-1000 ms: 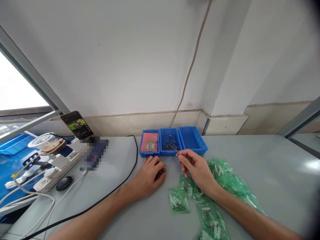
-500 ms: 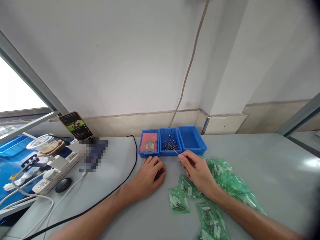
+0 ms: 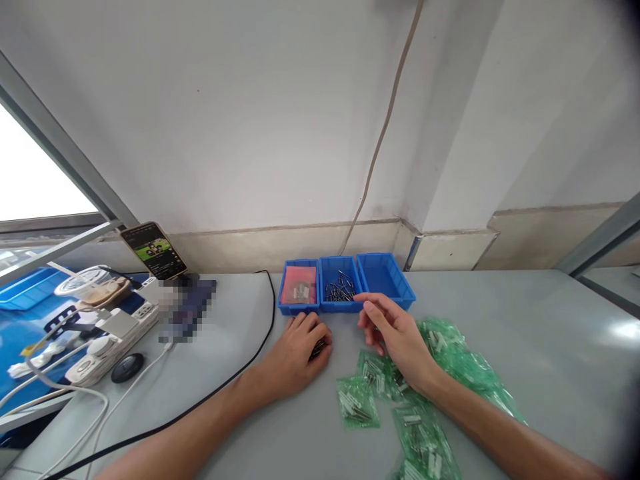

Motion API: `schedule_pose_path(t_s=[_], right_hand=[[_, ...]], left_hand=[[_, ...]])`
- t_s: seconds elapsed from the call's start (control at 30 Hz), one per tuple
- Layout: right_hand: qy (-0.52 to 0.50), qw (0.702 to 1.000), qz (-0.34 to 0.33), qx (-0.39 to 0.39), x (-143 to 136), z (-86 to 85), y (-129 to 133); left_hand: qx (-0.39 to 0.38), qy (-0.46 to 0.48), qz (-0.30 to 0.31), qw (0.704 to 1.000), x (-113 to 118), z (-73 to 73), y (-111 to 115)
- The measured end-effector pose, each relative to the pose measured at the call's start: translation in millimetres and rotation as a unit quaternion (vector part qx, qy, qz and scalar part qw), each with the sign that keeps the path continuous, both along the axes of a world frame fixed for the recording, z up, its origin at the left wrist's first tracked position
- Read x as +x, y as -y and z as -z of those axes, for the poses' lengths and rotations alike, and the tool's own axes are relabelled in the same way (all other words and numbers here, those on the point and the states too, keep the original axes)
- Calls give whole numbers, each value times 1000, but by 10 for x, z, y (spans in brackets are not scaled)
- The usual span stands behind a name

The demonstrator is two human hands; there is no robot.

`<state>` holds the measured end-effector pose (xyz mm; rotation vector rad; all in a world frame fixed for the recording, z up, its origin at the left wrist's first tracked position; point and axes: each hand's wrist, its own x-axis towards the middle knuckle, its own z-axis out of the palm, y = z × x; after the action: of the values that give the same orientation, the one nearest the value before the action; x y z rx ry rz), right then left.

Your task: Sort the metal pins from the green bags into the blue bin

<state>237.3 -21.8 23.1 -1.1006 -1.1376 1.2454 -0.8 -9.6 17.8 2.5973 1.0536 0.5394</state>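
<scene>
My left hand [image 3: 303, 350] rests on the table, fingers curled round a bunch of thin dark metal pieces [image 3: 317, 348], mostly covered by the palm. They resemble the slim metal pieces, perhaps screws, heaped in the middle blue bin [image 3: 325, 269]. Just in front of that bin hovers my right hand [image 3: 393, 337], its index finger stretched toward the heap [image 3: 340, 291] and its thumb apart; I see nothing in it. Beneath and beside the right wrist lie small green bags [image 3: 358, 401] containing silvery metal pieces.
The left blue bin [image 3: 283, 287] holds a pink packet [image 3: 299, 280]; another blue bin [image 3: 383, 277] stands at the right. Several green bags [image 3: 470, 363] are piled to the right. A black cable [image 3: 215, 389], a phone [image 3: 154, 251] and a power strip [image 3: 113, 347] occupy the left side.
My right hand has let go of the thin metal piece it pinched, and its fingers have spread. My left hand has stayed in place.
</scene>
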Motion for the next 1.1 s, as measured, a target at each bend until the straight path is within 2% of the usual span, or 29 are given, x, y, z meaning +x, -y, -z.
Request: schedule_pose_path(t_s=[0.27, 0.47, 0.6, 0.77, 0.9, 1.1], right_hand=[[47, 999, -17, 20, -37, 44, 38], [162, 985, -16, 63, -23, 124, 76], [286, 951, -15, 120, -10, 105, 89], [396, 891, -73, 209, -32, 96, 85], [468, 845, -106, 239, -44, 124, 82], [491, 828, -127, 238, -36, 131, 90]], left_hand=[[-9, 14, -7, 1000, 13, -35, 12], [-13, 32, -4, 999, 20, -51, 31], [-20, 56, -9, 998, 8, 19, -6], [-42, 77, 9, 996, -15, 114, -55], [-41, 73, 13, 996, -27, 131, -63], [-19, 43, 24, 999, -24, 87, -50]])
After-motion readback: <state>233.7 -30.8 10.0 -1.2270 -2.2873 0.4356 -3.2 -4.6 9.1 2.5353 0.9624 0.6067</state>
